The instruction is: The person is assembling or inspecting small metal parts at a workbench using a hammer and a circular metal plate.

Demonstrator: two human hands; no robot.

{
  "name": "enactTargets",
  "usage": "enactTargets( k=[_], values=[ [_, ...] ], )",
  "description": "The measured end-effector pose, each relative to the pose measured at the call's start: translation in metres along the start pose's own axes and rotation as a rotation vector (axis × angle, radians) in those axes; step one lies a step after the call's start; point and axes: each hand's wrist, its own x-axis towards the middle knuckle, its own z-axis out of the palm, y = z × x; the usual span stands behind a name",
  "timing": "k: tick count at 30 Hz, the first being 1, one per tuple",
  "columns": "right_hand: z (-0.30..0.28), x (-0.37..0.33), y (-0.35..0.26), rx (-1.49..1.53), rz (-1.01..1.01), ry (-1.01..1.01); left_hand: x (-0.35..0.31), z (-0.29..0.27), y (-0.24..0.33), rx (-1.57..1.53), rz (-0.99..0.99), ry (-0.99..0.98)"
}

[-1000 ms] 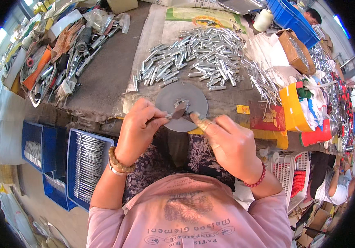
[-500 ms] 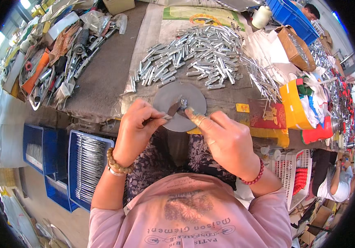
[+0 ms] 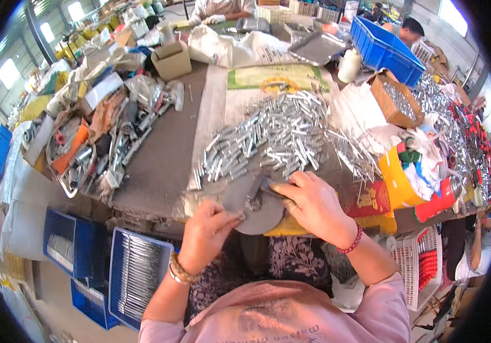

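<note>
Head view: left hand (image 3: 208,228) pinches disc (image 3: 257,206) edge, right hand (image 3: 311,203) grips small part beside it; tube pile (image 3: 274,137) beyond remains large.

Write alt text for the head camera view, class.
Both hands work at a round grey disc on a bench edge: the left hand at its near rim, the right hand on a small metal piece. Behind lies a heap of silvery metal tubes.

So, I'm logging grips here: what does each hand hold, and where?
The left hand pinches the grey disc's near left rim. The right hand grips a small metal piece by its end.
</note>
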Motion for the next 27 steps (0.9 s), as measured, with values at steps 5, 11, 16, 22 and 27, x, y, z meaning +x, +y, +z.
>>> enactTargets(
  k=[5, 11, 16, 22, 27],
  values=[
    [-0.005, 0.049, 0.009, -0.052, -0.074, 0.01, 0.0, 0.002, -0.004, -0.003, 0.015, -0.031],
    [0.027, 0.191, 0.02, 0.117, 0.054, -0.146, -0.002, -0.001, -0.008, -0.049, 0.009, -0.022],
    [0.099, 0.31, 0.04, 0.056, 0.103, -0.061, 0.001, -0.004, -0.01, -0.077, 0.027, -0.076],
    [0.163, 0.385, 0.03, -0.185, 0.151, -0.057, 0.003, -0.004, -0.01, -0.169, 0.053, -0.041],
    [0.182, 0.409, 0.04, -0.312, 0.182, -0.076, 0.006, -0.005, -0.011, -0.18, 0.04, -0.065]
  ],
)
